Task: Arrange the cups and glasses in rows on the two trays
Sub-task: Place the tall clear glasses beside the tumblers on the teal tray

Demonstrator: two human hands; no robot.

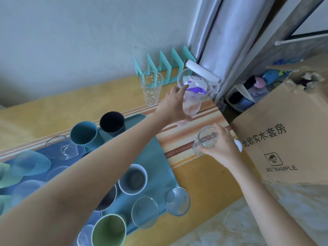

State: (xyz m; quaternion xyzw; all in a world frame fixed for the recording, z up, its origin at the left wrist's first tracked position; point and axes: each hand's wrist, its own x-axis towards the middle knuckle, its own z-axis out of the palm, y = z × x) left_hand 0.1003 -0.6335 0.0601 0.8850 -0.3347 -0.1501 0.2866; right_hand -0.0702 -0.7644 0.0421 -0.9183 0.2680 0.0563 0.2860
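Left hand: the left hand (pixel 173 102) is closed around a pinkish clear glass (pixel 191 105) near the far right corner of the table (pixel 44 110); the glass is tilted, mouth away from the person, and appears lifted off the surface.
Right hand: the right hand (pixel 221 145) grips a printed clear glass (pixel 205 139) from the side, close to the table's right edge beside the cardboard box (pixel 284 139).
Grip rationale: side grips leave each mouth and base free, probably so the glasses can be set down base-first.
Long axis: the printed clear glass leans, mouth up and toward the far side.
Teal tray: the teal tray (pixel 159 157) lies toward the near edge, carrying a dark cup (pixel 112 123), a teal cup (pixel 85 133), a white-rimmed cup (pixel 133 179), a green cup (pixel 108 231) and clear tumblers (pixel 144 212), all mouth-up.
Patterned tray: the patterned tray (pixel 26 167) adjoins it on the left.
Remaining item: a tall printed glass (pixel 151 87) stands upright at the far edge, off both trays.
Step judged: collecting loose glasses for the teal tray's open right side.
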